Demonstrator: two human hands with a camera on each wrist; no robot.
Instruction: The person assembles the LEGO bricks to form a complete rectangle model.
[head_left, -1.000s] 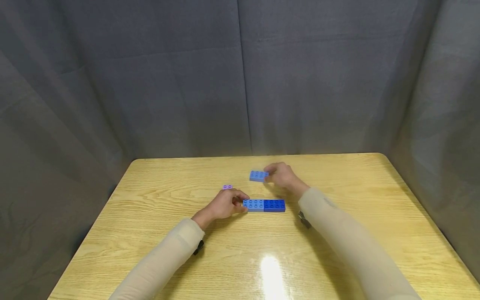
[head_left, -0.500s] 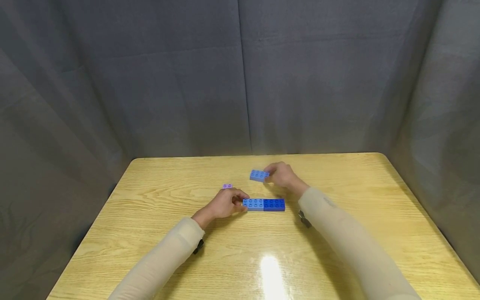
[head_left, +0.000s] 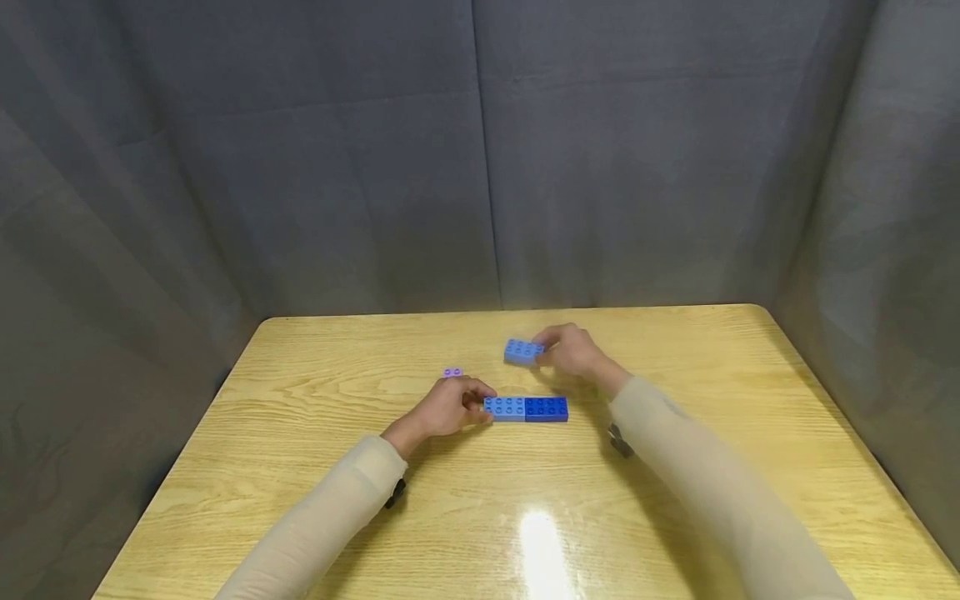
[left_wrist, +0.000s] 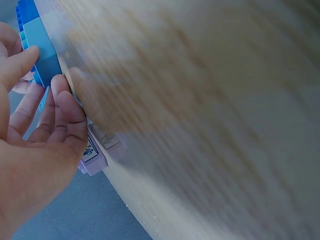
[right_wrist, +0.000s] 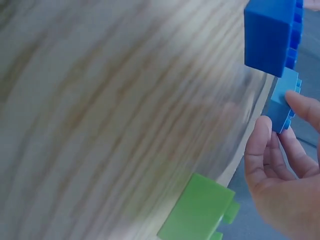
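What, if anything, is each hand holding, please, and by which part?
The right hand pinches the far light blue brick by its right end; the left hand pinches the near light blue brick by its left end.

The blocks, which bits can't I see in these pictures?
Purple block: head view, near part hidden by the left hand; left wrist view, printed picture too small to make out.
Green block: right wrist view, cut off by the picture's bottom edge.
Dark blue block: right wrist view, cut off by the top edge.
Light blue block in the right hand: head view, right end partly covered by that hand.
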